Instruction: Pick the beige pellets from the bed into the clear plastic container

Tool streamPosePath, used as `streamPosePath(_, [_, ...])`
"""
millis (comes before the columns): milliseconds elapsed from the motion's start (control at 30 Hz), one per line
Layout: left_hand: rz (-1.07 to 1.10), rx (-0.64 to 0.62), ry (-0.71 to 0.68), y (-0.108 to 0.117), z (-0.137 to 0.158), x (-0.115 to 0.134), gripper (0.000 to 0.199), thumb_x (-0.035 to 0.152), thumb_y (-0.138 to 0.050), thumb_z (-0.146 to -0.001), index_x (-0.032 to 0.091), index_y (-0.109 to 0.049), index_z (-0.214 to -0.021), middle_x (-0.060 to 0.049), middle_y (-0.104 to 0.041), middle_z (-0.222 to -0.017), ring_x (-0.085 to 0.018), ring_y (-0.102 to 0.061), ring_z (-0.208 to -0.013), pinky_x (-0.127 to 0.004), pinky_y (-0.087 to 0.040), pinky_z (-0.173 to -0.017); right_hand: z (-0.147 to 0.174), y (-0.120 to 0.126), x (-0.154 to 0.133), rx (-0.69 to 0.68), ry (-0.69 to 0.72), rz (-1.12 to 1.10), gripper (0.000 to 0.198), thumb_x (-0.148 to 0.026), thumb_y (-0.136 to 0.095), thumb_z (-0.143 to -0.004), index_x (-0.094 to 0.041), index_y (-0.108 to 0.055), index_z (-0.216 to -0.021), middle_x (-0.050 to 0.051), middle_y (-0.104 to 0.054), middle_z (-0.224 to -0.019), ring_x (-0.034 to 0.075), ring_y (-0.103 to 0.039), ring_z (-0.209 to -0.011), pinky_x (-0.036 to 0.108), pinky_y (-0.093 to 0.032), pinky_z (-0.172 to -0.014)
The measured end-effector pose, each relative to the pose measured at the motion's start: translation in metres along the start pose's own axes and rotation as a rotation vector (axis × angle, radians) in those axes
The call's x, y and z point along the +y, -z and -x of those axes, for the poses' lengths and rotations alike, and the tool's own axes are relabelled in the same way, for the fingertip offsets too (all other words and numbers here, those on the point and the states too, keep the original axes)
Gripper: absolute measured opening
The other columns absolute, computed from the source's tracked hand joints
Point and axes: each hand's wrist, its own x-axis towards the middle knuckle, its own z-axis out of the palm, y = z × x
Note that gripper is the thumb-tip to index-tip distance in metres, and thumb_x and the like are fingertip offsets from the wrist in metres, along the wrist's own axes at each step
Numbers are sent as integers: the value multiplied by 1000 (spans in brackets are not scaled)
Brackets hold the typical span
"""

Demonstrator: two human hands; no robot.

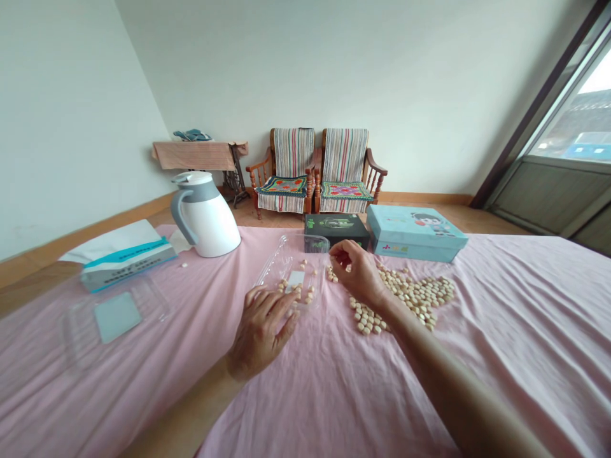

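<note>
A clear plastic container (296, 280) lies on the cloth in front of me, with several small round beige pieces (310, 292) inside it. My left hand (262, 324) rests at its near left edge, palm down and fingers stretched out. Just past the container's right edge is my right hand (356, 270), its thumb and fingertips pinched together. What they hold, if anything, cannot be made out. Under and beside the right hand spreads a pile of the same beige pieces (420, 296), partly hidden by the wrist.
A black box (337, 230) and a light blue box (415, 232) stand behind the pile. To the left are a white and grey jug (210, 219), a tissue pack (128, 254) and a second clear container (117, 318). Pink cloth (324, 394) covers the surface.
</note>
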Motion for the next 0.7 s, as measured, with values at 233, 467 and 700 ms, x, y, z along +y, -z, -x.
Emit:
streamPosePath(233, [2, -7, 3, 1, 1, 0, 32, 25, -50, -87, 20, -55, -118, -7, -65, -104, -21, -56, -101, -43, -34, -96, -1, -10, -2, -4, -48, -297, 22, -18, -47, -82, -18, -57, -101, 4, -64, -92, 11, -61, -74, 24, -48, -68])
streamPosePath(467, [-4, -7, -1, -1, 2, -1, 33, 26, -49, -87, 19, -54, -119, -7, -64, -104, -20, -56, -98, -43, -33, -97, 8, -15, 41, -212, -54, 391, 24, -5, -42, -78, -15, -64, -79, 8, -61, -82, 17, -55, -83, 27, -40, -76])
streamPosePath(700, [-18, -11, 0, -1, 3, -2, 35, 25, -49, -87, 20, -52, -121, -6, -64, -103, -20, -56, -98, -43, -34, -98, 23, -34, 44, -405, -34, 620, 21, -10, -40, -84, -14, -61, -87, 12, -57, -93, 21, -51, -89, 29, -38, -72])
